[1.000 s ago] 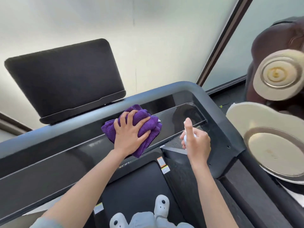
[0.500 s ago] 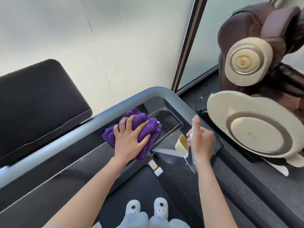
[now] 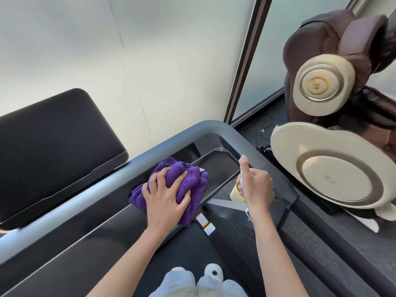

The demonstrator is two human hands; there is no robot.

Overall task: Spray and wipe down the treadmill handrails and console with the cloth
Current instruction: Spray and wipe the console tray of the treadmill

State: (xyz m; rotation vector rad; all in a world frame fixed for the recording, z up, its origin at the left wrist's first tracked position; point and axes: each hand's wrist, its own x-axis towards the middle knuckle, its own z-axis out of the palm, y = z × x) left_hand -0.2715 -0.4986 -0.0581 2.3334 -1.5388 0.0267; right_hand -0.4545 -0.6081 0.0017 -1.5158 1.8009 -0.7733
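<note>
The left hand (image 3: pixel 166 197) is pressing down on the purple cloth (image 3: pixel 171 187) with fingers spread and slightly bent over its folds, while the right hand (image 3: pixel 256 187) is gripping a small spray bottle (image 3: pixel 242 179), fingers wrapped round its body and the forefinger lying up along the top. The cloth, a bunched plush terry, is lying on the glossy black console (image 3: pixel 216 174), its long axis running along the console toward the rounded corner of the grey handrail (image 3: pixel 216 125). The bottle is standing nearly upright just right of the cloth, over the console's right end, nozzle pointing up and away toward that handrail corner. A pale yellow cup-like thing (image 3: pixel 235 192) is showing just below the right hand; what it is cannot be told. Compared with half a second ago, both hands are keeping their grips and places on the console, and the view is sitting slightly lower. A matte black screen (image 3: pixel 53 146) is rising left of the console, and a brown massage chair (image 3: pixel 334 39) with cream discs is standing to its right.
</note>
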